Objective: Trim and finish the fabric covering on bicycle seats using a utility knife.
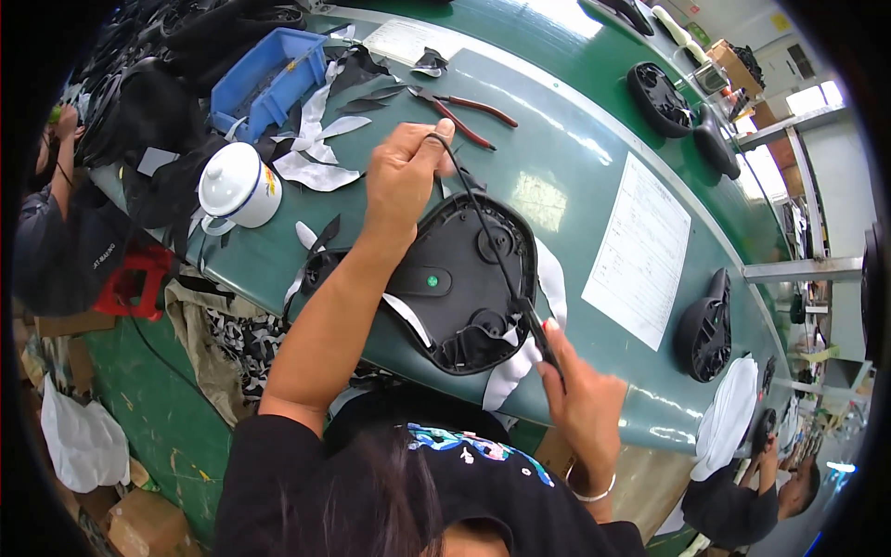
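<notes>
An upturned black bicycle saddle (pixel 441 278) lies at the near edge of the green table, its hollow underside facing up. My left hand (pixel 408 162) is raised above its far side, fingers pinched on a thin black strip (pixel 482 218). That strip runs taut across the saddle toward its near right rim. There my right hand (pixel 585 395) is closed round a slim black tool (pixel 543 342); what its tip is like I cannot make out. White fabric edging (pixel 553 278) sticks out round the saddle's rim.
Red-handled cutting pliers (pixel 464 119) lie beyond my left hand. Leftward are a white enamel mug (pixel 239 186), a blue bin (pixel 269 79) and fabric scraps (pixel 316 139). A printed sheet (pixel 639 251) and another saddle (pixel 707 325) are to the right. Other people sit at both sides.
</notes>
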{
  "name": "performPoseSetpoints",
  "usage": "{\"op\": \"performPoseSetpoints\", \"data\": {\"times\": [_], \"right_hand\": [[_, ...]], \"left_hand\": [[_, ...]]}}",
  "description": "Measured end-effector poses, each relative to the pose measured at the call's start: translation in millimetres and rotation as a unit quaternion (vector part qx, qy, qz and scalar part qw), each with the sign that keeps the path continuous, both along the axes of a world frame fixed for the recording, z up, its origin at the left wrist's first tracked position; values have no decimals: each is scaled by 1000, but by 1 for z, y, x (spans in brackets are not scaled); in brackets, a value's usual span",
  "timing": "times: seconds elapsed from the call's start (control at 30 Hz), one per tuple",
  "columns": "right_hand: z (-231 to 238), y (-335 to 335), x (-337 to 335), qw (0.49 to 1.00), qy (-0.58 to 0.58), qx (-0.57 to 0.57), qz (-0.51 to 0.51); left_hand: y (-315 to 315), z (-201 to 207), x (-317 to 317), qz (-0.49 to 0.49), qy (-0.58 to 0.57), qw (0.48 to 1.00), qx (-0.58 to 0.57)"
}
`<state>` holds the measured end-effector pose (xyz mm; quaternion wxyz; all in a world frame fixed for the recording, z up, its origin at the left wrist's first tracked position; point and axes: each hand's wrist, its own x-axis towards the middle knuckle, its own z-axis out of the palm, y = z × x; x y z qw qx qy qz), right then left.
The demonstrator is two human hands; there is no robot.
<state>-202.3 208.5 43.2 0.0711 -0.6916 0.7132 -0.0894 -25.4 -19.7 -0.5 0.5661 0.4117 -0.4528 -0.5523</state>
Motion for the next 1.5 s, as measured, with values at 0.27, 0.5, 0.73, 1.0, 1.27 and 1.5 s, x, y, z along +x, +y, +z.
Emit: {"op": "performPoseSetpoints", "data": {"times": [0.27,0.5,0.73,1.0,1.27,1.5], "right_hand": [[22,-108,-74,979,7,58,197],[34,-71,-62,973,122,107,167],[35,-37,-39,989,102,76,81],[23,-51,-56,985,-5,79,155],[9,35,6,980,-180,62,-59],[-59,4,12,892,-421,-72,-149]], "left_hand": [[98,-1,50,-195,-9,977,88],[41,56,133,-193,214,950,-118],[-13,16,56,-340,-379,776,-372],[6,25,-42,-450,3,893,14],[-8,92,2,369,131,908,-150],[12,-3,29,181,-596,696,-358]]}}
